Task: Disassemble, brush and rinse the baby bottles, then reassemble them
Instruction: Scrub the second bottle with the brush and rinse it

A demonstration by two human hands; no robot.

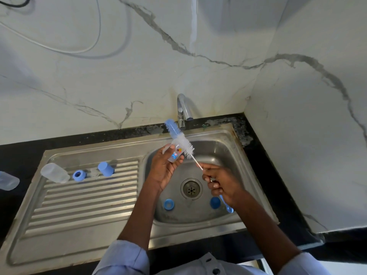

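Hands work above the steel sink basin [222, 147]. Left hand [164, 169] grips a small clear baby bottle [174, 155] with a coloured print on its side, and holds it over the left part of the basin. Right hand [220, 183] is curled around the thin white stem of a bottle brush [181, 141]; the white bristles lie against the bottle, the blue bristle end points up toward the chrome tap [183, 111], and the blue handle end sticks out below the right wrist.

On the basin floor, a blue screw ring [168, 204] lies left of the drain [191, 188], and a blue cap [215, 202] lies right of it, partly behind the brush handle.

On the ribbed draining board [79, 205] a second clear bottle [54, 173] lies on its side, then a blue ring [79, 175], a clear teat [95, 172] which is hard to see, and a blue cap [105, 169] standing upside down. Another clear bottle [8, 180] lies on the dark tabletop [19, 151] at the left edge of the view.
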